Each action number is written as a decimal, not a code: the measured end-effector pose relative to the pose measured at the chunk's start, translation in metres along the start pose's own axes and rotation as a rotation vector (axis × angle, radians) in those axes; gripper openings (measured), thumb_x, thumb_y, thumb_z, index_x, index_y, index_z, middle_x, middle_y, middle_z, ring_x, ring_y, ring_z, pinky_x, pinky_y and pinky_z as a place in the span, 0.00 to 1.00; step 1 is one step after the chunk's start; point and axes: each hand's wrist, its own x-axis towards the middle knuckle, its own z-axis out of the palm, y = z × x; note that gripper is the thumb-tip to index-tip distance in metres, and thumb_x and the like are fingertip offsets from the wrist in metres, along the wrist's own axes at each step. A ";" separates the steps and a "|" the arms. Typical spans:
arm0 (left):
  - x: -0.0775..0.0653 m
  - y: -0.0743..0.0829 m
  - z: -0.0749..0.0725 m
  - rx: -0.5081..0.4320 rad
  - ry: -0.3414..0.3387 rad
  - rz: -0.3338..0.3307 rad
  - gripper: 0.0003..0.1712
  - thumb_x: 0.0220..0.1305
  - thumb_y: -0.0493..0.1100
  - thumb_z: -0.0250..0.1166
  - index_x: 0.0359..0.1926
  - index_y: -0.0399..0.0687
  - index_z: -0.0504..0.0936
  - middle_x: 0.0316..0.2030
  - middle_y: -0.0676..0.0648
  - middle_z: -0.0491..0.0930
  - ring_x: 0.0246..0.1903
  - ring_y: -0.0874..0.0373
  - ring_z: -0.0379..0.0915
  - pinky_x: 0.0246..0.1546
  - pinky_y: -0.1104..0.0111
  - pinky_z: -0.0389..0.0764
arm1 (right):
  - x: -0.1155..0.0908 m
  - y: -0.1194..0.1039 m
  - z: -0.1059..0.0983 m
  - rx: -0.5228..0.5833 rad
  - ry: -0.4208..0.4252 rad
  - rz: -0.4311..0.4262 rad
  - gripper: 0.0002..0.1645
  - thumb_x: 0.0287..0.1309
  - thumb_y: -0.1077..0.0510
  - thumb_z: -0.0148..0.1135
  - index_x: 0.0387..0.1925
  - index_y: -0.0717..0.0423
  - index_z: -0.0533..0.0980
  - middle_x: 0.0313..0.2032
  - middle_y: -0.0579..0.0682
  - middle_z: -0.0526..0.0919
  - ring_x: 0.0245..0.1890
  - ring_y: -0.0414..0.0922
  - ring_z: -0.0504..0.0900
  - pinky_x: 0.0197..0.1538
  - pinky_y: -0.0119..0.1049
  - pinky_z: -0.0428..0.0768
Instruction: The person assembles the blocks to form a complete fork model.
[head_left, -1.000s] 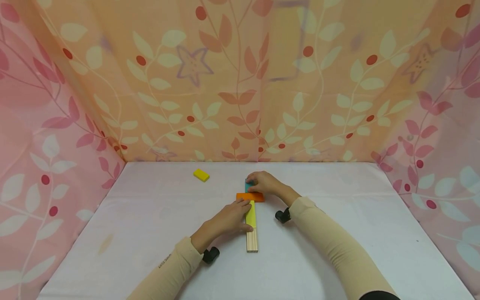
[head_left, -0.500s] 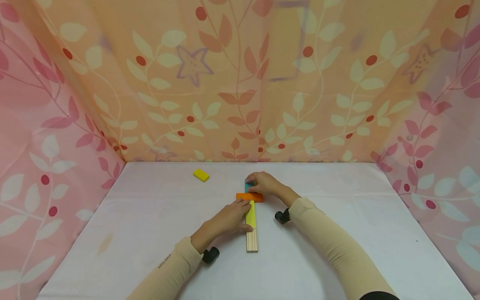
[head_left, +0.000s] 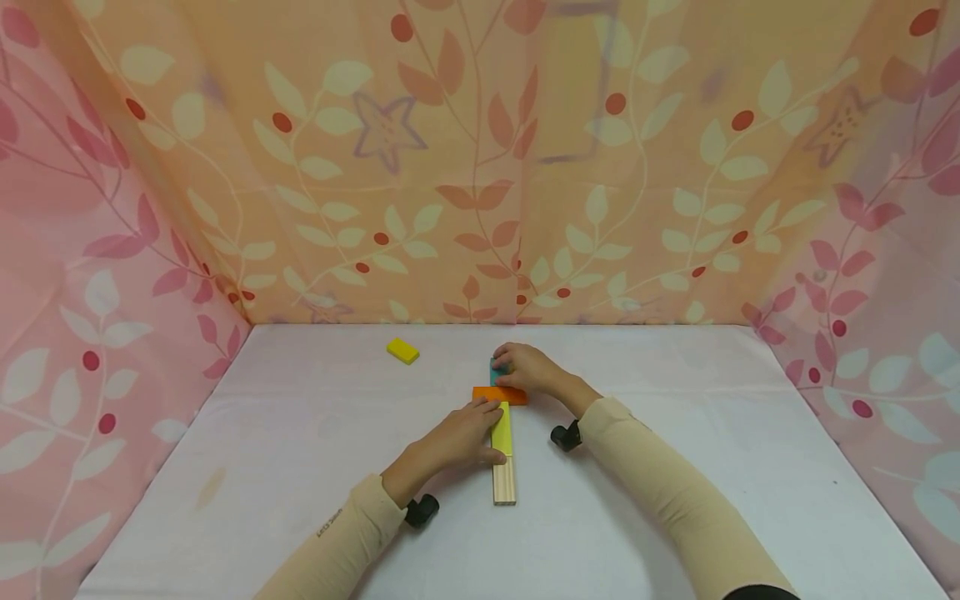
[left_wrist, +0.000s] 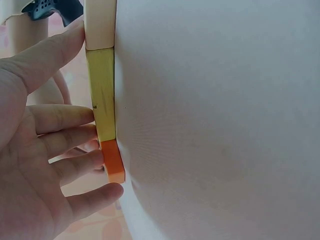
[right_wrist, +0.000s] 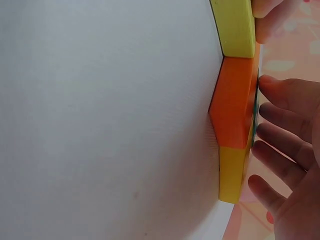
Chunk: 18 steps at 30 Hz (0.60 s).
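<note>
In the head view a line of flat wooden blocks runs away from me: a plain wood block (head_left: 504,482), a lime-yellow block (head_left: 501,429), a crosswise orange block (head_left: 489,394) and a teal block (head_left: 494,375). My left hand (head_left: 457,437) lies along the line's left side, its fairly straight fingers touching the lime-yellow and orange blocks and its thumb by the plain block's joint. My right hand (head_left: 531,368) arches over the teal block, thumb and fingers about it, covering part of it. The right wrist view also shows a yellow block (right_wrist: 231,175) beyond the orange one.
A loose yellow block (head_left: 403,351) lies left of the line towards the back of the white table (head_left: 300,417). Patterned cloth (head_left: 465,167) hangs at the back and both sides. A black wrist camera (head_left: 422,510) sits under the left sleeve.
</note>
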 end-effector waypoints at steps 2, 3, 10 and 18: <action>0.000 0.000 0.000 0.002 -0.003 -0.004 0.45 0.57 0.61 0.69 0.68 0.42 0.68 0.70 0.43 0.65 0.71 0.47 0.59 0.68 0.54 0.67 | -0.002 -0.001 -0.001 0.001 0.003 -0.009 0.19 0.60 0.55 0.66 0.49 0.62 0.82 0.57 0.56 0.79 0.59 0.54 0.76 0.67 0.49 0.72; 0.000 0.000 0.000 0.003 -0.003 -0.005 0.44 0.57 0.61 0.69 0.68 0.42 0.68 0.70 0.43 0.65 0.71 0.47 0.59 0.68 0.54 0.68 | -0.004 -0.002 -0.002 0.001 0.007 -0.015 0.19 0.60 0.55 0.66 0.49 0.62 0.82 0.57 0.56 0.79 0.59 0.54 0.76 0.67 0.49 0.72; 0.001 0.002 0.000 -0.011 -0.011 -0.031 0.44 0.55 0.61 0.70 0.67 0.43 0.69 0.70 0.44 0.66 0.71 0.48 0.59 0.67 0.52 0.69 | -0.019 0.000 -0.012 0.116 0.068 0.050 0.21 0.60 0.53 0.66 0.53 0.59 0.81 0.58 0.55 0.79 0.60 0.54 0.75 0.67 0.52 0.71; -0.001 0.001 0.001 -0.029 -0.017 -0.027 0.46 0.56 0.60 0.69 0.69 0.43 0.66 0.71 0.44 0.64 0.71 0.49 0.58 0.69 0.55 0.66 | -0.040 0.002 -0.013 0.170 0.085 0.052 0.22 0.60 0.55 0.64 0.54 0.59 0.79 0.57 0.55 0.80 0.61 0.54 0.75 0.67 0.53 0.70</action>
